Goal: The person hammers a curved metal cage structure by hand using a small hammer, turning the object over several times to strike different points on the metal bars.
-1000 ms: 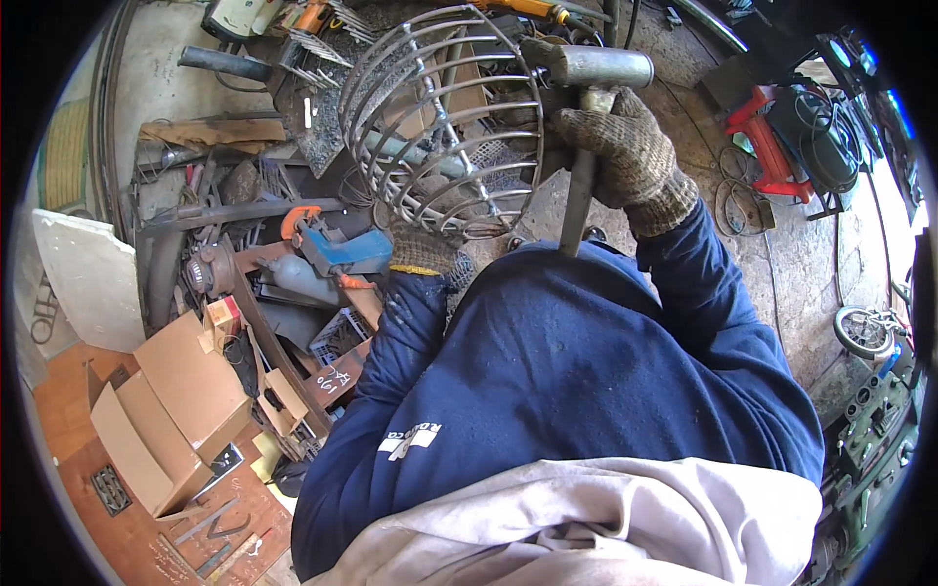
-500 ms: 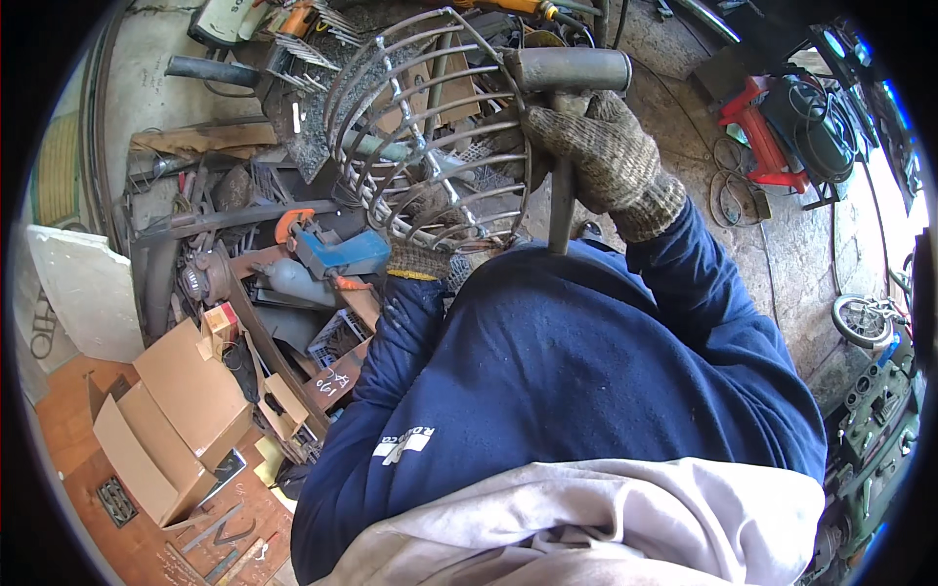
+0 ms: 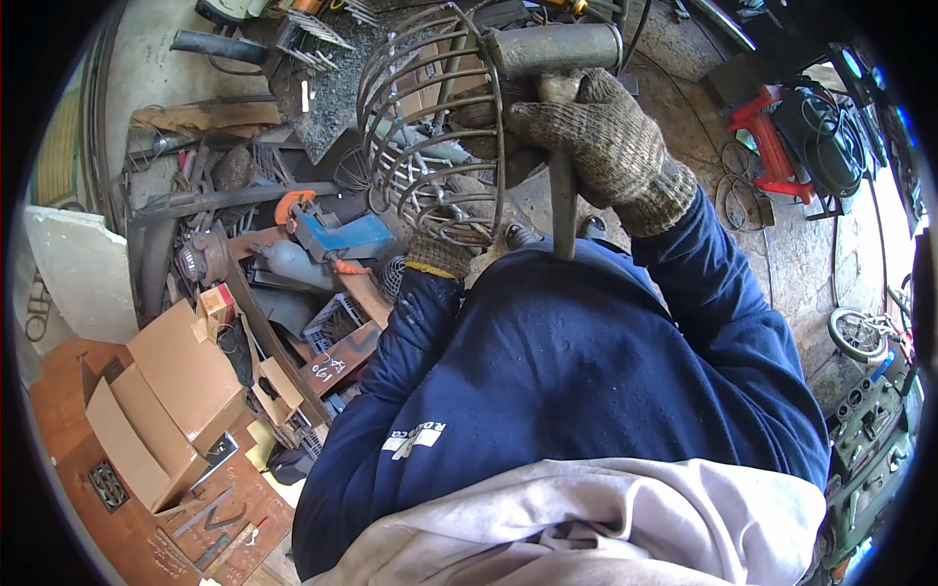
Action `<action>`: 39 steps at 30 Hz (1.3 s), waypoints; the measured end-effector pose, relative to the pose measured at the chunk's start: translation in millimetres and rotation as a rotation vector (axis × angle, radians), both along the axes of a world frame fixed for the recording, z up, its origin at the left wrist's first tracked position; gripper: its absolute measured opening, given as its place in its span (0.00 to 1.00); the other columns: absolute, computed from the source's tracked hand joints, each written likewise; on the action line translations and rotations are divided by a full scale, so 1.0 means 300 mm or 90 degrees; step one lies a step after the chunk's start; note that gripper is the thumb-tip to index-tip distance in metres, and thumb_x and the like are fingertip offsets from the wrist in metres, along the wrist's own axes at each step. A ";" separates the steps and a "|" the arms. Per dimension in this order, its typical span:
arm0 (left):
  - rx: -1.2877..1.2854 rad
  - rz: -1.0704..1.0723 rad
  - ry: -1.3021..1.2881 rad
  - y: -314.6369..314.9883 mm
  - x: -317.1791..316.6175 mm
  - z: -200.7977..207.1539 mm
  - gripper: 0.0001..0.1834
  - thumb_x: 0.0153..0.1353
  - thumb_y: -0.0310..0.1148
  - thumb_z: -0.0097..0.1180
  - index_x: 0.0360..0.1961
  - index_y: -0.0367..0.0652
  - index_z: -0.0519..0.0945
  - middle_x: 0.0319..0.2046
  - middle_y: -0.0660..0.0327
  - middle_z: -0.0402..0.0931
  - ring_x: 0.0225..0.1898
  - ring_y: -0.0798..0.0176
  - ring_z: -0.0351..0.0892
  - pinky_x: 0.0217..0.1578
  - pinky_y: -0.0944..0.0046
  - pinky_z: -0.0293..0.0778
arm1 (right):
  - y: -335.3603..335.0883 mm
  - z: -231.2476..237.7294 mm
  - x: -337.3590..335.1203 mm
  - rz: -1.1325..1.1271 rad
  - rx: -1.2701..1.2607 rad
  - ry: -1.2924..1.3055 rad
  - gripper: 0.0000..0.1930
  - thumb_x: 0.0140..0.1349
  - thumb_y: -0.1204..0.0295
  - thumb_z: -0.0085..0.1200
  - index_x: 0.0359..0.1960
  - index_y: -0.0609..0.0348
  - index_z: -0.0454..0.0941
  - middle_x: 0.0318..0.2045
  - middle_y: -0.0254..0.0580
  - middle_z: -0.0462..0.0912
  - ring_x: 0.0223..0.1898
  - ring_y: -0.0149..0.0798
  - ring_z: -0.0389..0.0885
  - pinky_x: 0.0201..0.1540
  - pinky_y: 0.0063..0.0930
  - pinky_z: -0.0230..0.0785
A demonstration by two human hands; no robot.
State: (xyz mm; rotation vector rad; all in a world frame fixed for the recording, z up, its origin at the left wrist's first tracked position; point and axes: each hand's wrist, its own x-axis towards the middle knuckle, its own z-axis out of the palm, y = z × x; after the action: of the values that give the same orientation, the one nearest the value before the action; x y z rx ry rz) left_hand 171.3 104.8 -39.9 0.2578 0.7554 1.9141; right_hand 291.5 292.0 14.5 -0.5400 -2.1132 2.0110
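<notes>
A cage of curved metal rods (image 3: pixel 499 181), with rough weld spots along its bars, is in front of me at the top middle. My left hand (image 3: pixel 442 254), in a knitted glove with a yellow cuff edge, grips the cage at its lower end; rods hide most of its fingers. My right hand (image 3: pixel 611 142), gloved in the same knit, is closed round the handle of a heavy hammer (image 3: pixel 564 210). The hammer's thick cylindrical head lies level above the fist, next to the cage's right rim, and its handle points down toward my body.
On the left are a blue and orange tool (image 3: pixel 347 234), an open cardboard box (image 3: pixel 186 366) and a brown board (image 3: pixel 73 425) bearing hand tools. A red-framed machine (image 3: pixel 767 142) with cables stands at right on the concrete floor, beyond it a small wheel (image 3: pixel 858 332).
The cage has turned and swung slightly right, so its rim faces me more edge-on. My left hand moved right with it; my right hand still grips the hammer.
</notes>
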 end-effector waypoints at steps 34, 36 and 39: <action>0.016 0.273 -0.007 -0.104 -0.024 0.152 0.28 0.67 0.53 0.50 0.61 0.49 0.72 0.55 0.55 0.76 0.53 0.49 0.78 0.56 0.46 0.73 | 0.062 -0.331 -0.127 -0.252 -0.631 0.176 0.25 0.62 0.47 0.59 0.50 0.52 0.79 0.41 0.34 0.84 0.40 0.36 0.83 0.41 0.36 0.79; 0.131 0.095 0.010 -0.138 -0.056 0.139 0.35 0.69 0.59 0.41 0.68 0.46 0.64 0.64 0.54 0.67 0.64 0.50 0.67 0.66 0.45 0.60 | 0.091 -0.386 -0.133 -0.292 -0.664 0.156 0.21 0.63 0.49 0.57 0.47 0.50 0.81 0.41 0.35 0.85 0.41 0.39 0.83 0.42 0.38 0.78; 0.046 0.125 0.073 -0.129 -0.050 0.202 0.41 0.68 0.64 0.34 0.69 0.41 0.61 0.68 0.53 0.62 0.69 0.50 0.59 0.70 0.48 0.51 | 0.102 -0.426 -0.156 -0.220 -0.703 0.197 0.20 0.65 0.49 0.55 0.47 0.51 0.81 0.41 0.37 0.85 0.40 0.41 0.83 0.42 0.39 0.79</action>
State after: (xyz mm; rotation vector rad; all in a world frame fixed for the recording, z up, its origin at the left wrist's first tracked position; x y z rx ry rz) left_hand 156.3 66.1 20.7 0.3510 0.8136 2.1290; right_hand 244.7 322.5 -113.2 -0.5966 -0.5416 2.6376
